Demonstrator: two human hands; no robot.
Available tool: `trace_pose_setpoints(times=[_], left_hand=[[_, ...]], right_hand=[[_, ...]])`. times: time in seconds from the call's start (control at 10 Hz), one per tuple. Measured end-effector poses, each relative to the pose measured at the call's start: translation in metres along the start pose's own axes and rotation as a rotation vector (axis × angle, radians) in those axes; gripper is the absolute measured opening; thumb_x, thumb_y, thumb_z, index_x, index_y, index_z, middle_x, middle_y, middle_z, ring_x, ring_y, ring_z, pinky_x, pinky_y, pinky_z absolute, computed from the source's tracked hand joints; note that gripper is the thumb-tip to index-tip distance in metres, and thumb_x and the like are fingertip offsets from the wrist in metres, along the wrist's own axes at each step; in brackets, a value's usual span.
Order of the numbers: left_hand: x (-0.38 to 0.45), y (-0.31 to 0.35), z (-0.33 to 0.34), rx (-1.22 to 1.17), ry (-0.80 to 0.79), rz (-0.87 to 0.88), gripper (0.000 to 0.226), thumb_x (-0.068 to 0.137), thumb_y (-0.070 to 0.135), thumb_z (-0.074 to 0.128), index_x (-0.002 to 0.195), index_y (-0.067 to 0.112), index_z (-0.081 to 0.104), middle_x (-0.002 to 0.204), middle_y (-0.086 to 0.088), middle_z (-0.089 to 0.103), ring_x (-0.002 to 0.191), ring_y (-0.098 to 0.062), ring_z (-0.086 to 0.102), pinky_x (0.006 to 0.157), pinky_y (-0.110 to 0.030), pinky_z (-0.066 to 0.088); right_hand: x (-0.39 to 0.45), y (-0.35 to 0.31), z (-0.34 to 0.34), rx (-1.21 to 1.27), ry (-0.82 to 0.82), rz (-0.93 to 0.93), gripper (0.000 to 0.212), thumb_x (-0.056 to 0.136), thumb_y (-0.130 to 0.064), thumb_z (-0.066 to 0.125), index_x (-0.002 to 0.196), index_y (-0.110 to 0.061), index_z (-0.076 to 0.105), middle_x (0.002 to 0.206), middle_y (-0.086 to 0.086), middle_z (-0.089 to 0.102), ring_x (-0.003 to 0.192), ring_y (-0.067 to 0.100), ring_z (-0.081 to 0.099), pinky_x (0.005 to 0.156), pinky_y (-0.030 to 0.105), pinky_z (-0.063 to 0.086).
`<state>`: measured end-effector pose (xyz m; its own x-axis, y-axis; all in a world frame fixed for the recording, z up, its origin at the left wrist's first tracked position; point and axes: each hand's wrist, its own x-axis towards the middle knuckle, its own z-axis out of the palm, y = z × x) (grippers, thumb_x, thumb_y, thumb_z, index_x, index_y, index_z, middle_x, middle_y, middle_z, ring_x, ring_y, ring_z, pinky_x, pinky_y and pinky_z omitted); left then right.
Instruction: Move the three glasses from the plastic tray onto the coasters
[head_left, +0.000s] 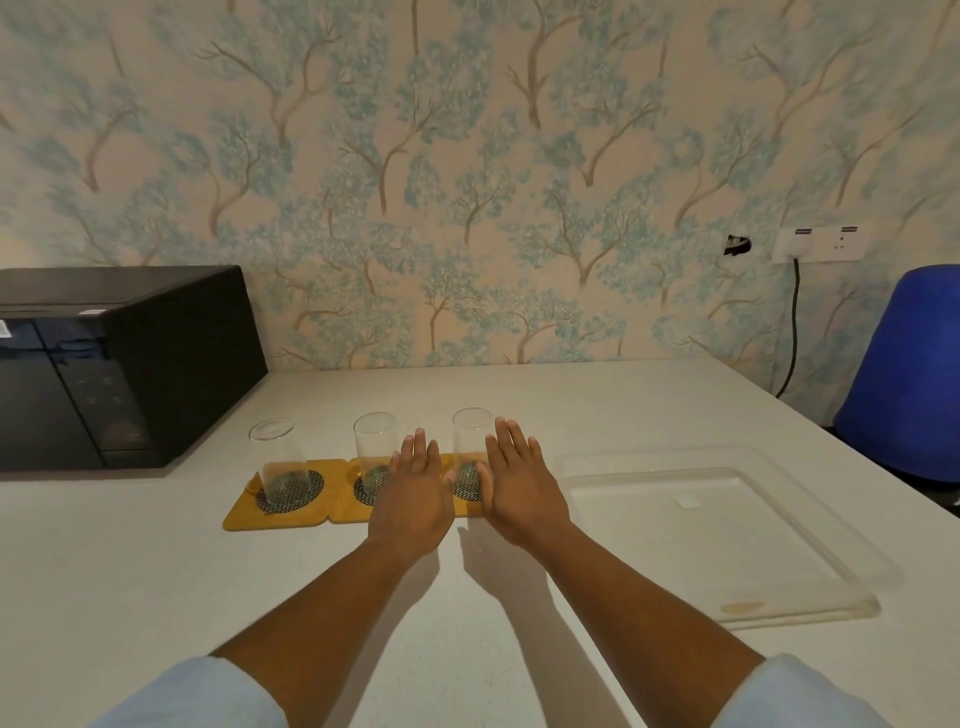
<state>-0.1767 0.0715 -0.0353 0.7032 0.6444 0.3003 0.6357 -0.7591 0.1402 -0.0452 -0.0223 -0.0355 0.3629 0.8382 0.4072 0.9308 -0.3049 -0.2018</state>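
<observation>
Three clear glasses stand upright in a row, each on a yellow wooden coaster with a dark mesh centre: the left glass (276, 457) on the left coaster (244, 512), the middle glass (374, 449), the right glass (471, 441). My left hand (415, 488) hovers flat, fingers apart, over the middle coaster (347, 506), in front of the middle glass. Flat and holding nothing, my right hand (519, 483) is just right of the right glass, covering part of its coaster. The clear plastic tray (810, 545) lies to the right with no glasses in it.
A black microwave (119, 364) stands at the back left of the white counter (156, 571). A blue chair (904, 374) is beyond the counter's right edge. A wall socket (818, 243) with a black cable sits on the patterned wall.
</observation>
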Motion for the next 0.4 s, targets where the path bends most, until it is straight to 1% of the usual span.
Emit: trace_pose_setpoints(times=[0.2,0.4], left_hand=[[-0.004,0.001,-0.003,-0.029,-0.016,-0.007,0.058,0.104,0.036,0.014,0.153,0.006,0.013,0.163,-0.014,0.003,0.15,-0.026,-0.003,0.121,-0.039,0.005],[-0.004,0.001,-0.012,-0.03,0.002,-0.02,0.057,0.104,0.034,0.014,0.153,0.006,0.011,0.163,-0.014,0.001,0.15,-0.026,-0.004,0.121,-0.038,0.003]], right_hand=[[-0.006,-0.004,0.0,0.007,-0.028,-0.017,0.055,0.102,-0.035,0.014,0.151,-0.01,0.014,0.162,0.008,-0.001,0.148,0.02,-0.011,0.119,0.035,-0.007],[-0.002,-0.008,-0.007,0.039,-0.005,-0.014,0.055,0.102,-0.034,0.015,0.151,-0.009,0.013,0.162,0.009,-0.001,0.148,0.021,-0.01,0.12,0.036,-0.005]])
